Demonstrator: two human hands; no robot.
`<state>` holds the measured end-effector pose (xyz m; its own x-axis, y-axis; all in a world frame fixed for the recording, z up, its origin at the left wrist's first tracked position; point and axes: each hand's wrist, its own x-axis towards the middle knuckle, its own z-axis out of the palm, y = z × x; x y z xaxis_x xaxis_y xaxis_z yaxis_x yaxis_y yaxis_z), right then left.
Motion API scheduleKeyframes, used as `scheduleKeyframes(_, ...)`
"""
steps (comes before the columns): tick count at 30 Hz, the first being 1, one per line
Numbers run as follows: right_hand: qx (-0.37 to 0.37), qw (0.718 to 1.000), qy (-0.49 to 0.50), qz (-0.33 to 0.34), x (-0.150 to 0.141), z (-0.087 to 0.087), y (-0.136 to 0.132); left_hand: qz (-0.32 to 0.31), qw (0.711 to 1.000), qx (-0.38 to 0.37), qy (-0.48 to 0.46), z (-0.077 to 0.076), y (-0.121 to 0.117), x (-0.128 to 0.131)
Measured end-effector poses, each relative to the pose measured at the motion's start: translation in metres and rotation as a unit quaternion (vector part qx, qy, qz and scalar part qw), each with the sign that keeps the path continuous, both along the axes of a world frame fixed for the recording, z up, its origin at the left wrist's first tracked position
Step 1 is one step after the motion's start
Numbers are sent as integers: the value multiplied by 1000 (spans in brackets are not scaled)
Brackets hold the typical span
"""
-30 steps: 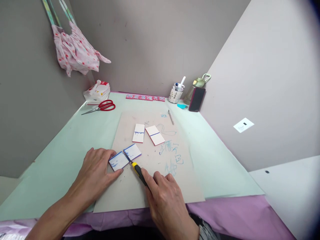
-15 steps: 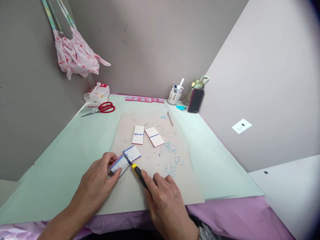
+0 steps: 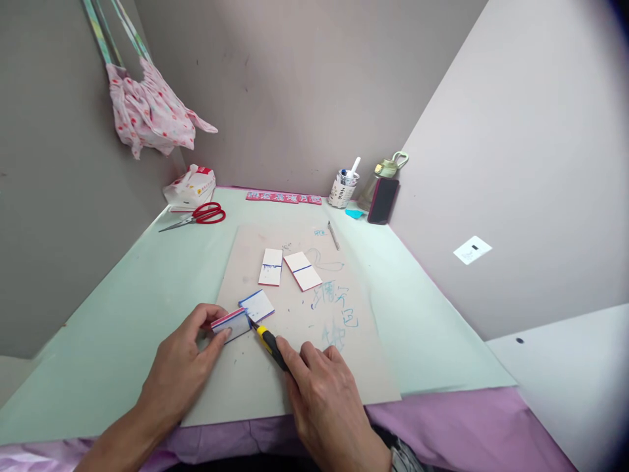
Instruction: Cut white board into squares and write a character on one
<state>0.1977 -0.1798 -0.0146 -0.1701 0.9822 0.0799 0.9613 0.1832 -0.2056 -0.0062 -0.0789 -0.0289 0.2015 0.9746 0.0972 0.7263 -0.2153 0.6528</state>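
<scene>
My left hand (image 3: pixel 189 357) grips a small white foam-like block (image 3: pixel 236 328) with a red layer and blue marker lines, tilted on its edge. Wrapped in my right hand (image 3: pixel 327 387) is a yellow-and-black utility knife (image 3: pixel 270 344), its tip at the block's right end. Touching or just behind that end lies another white piece (image 3: pixel 259 305) with blue edges. Farther back rest two white rectangles with red undersides, an upright one (image 3: pixel 270 267) and a slanted one (image 3: pixel 303 271), each crossed by a blue line. All are on a grey board (image 3: pixel 354 373) with blue scribbles.
Red-handled scissors (image 3: pixel 196 215) and a tissue pack (image 3: pixel 191 187) lie at the back left. A slim craft knife (image 3: pixel 333 236) is on the board's far end. Behind stand a jar of pens (image 3: pixel 343 190), a bottle (image 3: pixel 381 177) and a phone (image 3: pixel 383 201). A pink lettered strip (image 3: pixel 284 197) lines the wall.
The block in my left hand has turned up onto its edge, showing more of its red side. The knife tip has shifted slightly down and right, off the joint between the pieces.
</scene>
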Motion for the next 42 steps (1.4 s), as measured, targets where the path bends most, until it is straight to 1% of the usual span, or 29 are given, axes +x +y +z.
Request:
scheduleKeyframes(2, -2, 1000, -3, -4, 0, 1, 0, 23, 999, -29, -17, 1, 4, -2)
scheduleKeyframes(4, -4, 1000, -5, -3, -1, 2, 1, 34, 999, -12, -20, -1, 2, -2)
scheduleKeyframes(5, -5, 1000, -5, -1, -1, 2, 1, 31, 999, 13, -18, -3, -1, -2)
scheduleKeyframes(7, -5, 1000, -4, 0, 0, 3, 1, -9, 996, 90, -16, -9, -9, -3)
scheduleKeyframes(9, -3, 1000, -4, -2, 0, 4, 1, -75, 983, 165, -14, -15, -16, -5)
scheduleKeyframes(11, -4, 1000, -3, -4, 0, 4, 2, -126, 971, 205, 1, -18, -19, -7)
scheduleKeyframes(12, -5, 1000, -3, -4, 0, 4, 2, -134, 968, 213, 16, -19, -20, -7)
scheduleKeyframes(16, -11, 1000, 12, 0, -1, 3, 1, -135, 959, 236, 77, -15, -19, -2)
scheduleKeyframes(20, 0, 999, 49, 15, -1, 0, -1, -165, 950, 246, 99, -11, -17, 2)
scheduleKeyframes(23, 21, 998, 55, 18, 0, -4, -3, -174, 945, 257, 100, -11, -16, 1)
scheduleKeyframes(27, 43, 998, 16, 33, -1, -7, -6, -184, 941, 262, 105, -11, -14, 0)
scheduleKeyframes(31, 60, 997, -20, 47, -3, -7, -9, -179, 940, 267, 110, -10, -13, 2)
scheduleKeyframes(37, 64, 996, -33, 55, -2, -6, -13, -180, 942, 259, 112, -11, -19, 6)
scheduleKeyframes(40, 66, 995, -37, 63, 2, -9, -19, -174, 946, 255, 98, -13, -20, 6)
scheduleKeyframes(42, 67, 995, -36, 71, 6, -11, -23, -164, 954, 244, 63, -12, -20, 4)
